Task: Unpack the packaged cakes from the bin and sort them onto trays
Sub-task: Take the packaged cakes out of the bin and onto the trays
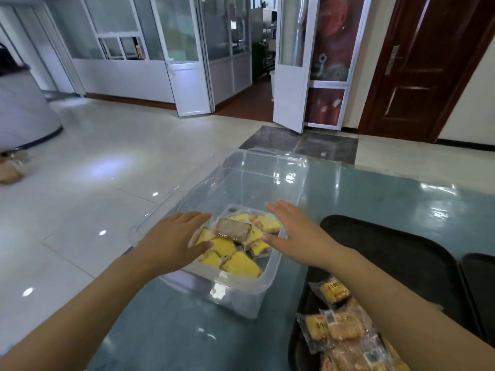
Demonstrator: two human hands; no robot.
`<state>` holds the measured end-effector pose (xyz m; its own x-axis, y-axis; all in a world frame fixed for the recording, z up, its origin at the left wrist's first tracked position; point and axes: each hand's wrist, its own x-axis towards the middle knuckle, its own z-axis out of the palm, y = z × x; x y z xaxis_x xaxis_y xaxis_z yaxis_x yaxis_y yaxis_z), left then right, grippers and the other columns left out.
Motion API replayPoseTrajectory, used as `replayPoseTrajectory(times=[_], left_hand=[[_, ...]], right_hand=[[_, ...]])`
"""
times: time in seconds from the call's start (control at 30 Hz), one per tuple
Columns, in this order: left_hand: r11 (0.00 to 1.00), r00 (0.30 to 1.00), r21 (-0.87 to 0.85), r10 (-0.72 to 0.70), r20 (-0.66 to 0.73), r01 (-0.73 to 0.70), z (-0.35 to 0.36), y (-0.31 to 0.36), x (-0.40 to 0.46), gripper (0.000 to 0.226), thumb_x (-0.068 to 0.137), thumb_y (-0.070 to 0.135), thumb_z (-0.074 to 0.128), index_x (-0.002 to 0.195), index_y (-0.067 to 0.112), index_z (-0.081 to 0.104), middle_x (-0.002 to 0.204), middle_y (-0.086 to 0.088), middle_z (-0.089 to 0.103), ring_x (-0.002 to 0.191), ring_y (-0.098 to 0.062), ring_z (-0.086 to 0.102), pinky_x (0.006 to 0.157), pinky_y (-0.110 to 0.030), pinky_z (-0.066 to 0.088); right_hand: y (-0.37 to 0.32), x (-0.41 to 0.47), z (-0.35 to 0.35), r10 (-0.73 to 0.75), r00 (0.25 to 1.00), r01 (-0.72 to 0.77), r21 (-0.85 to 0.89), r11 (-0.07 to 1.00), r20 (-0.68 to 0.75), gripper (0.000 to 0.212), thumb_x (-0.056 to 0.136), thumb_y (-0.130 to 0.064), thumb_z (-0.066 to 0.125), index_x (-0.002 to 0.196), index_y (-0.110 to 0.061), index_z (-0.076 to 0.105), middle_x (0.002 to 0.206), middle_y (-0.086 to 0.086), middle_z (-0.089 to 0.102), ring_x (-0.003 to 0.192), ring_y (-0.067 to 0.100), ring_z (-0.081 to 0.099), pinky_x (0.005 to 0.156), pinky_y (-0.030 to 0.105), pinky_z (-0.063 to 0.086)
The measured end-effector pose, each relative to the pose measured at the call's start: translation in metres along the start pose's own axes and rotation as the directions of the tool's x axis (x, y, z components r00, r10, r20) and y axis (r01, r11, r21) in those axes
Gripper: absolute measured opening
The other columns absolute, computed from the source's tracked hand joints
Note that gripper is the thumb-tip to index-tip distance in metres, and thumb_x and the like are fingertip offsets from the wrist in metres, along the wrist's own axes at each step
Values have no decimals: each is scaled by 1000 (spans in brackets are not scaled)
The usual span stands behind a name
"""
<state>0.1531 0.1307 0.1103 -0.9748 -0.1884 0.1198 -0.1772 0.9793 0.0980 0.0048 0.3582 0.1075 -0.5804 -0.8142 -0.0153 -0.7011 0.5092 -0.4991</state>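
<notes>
Head cam: 1 clear bin (242, 295) on glass table (375, 194), approx 9 wrapped cakes (241, 265) inside. Left hand (175, 238) & right hand (293, 231) both spread flat over it, holding nothing. 2 black trays (401, 253) right; near one has several packs (345, 328).

Cakes (235, 245) in bin (241, 298); tray (401, 253) to its right.

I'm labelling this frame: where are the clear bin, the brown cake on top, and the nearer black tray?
clear bin (267, 287), head view, near right wall.
brown cake (232, 230), head view, its top face.
black tray (396, 258), head view, bare floor.
</notes>
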Motion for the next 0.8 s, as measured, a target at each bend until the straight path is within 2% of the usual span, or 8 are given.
replayPoseTrajectory(times=[0.1,0.17,0.3,0.47,0.6,0.8], left_hand=[[1000,994,13,15,107,-16,15,-29,28,72,87,63,46,148,27,29,151,3,35,135,-20,35,108,-31,29],[998,985,30,56,161,-61,27,-49,49,71,90,54,51,150,27,23,153,2,30,137,-19,31,109,-31,26],[979,947,91,152,283,-184,52,-80,94,77,89,55,53,151,25,19,154,0,27,138,-22,29,110,-34,24],[931,877,119,275,395,-346,92,-99,149,85,82,60,58,150,25,19,152,-4,29,134,-26,35,108,-37,29],[895,813,146,301,499,-421,123,-97,182,94,80,61,59,151,23,10,156,-9,18,139,-31,27,111,-43,28],[882,733,130,286,617,-454,171,-93,201,100,85,61,55,151,22,-9,159,-11,-1,144,-36,9,113,-49,19]], right_hand=[[-3,29,13,38,999,-38,8,999,-11,74,95,-45,52,153,-28,9,161,-1,1,147,14,-2,116,31,8],[-7,49,23,70,997,-69,24,997,-27,74,96,-45,51,153,-27,8,161,-1,1,147,14,-2,115,29,7],[-14,90,45,157,986,-156,17,988,-50,74,96,-43,51,154,-25,8,161,0,0,147,14,-2,115,28,6],[-10,120,73,312,949,-312,-1,950,-40,72,96,-42,50,153,-23,10,161,6,2,147,21,2,116,33,9],[-6,126,81,384,923,-384,-60,922,-8,69,96,-40,50,153,-24,13,161,6,4,147,23,5,118,38,14],[1,132,83,428,904,-428,-88,900,-19,72,96,-40,51,153,-23,10,161,4,5,147,20,5,116,33,12]])
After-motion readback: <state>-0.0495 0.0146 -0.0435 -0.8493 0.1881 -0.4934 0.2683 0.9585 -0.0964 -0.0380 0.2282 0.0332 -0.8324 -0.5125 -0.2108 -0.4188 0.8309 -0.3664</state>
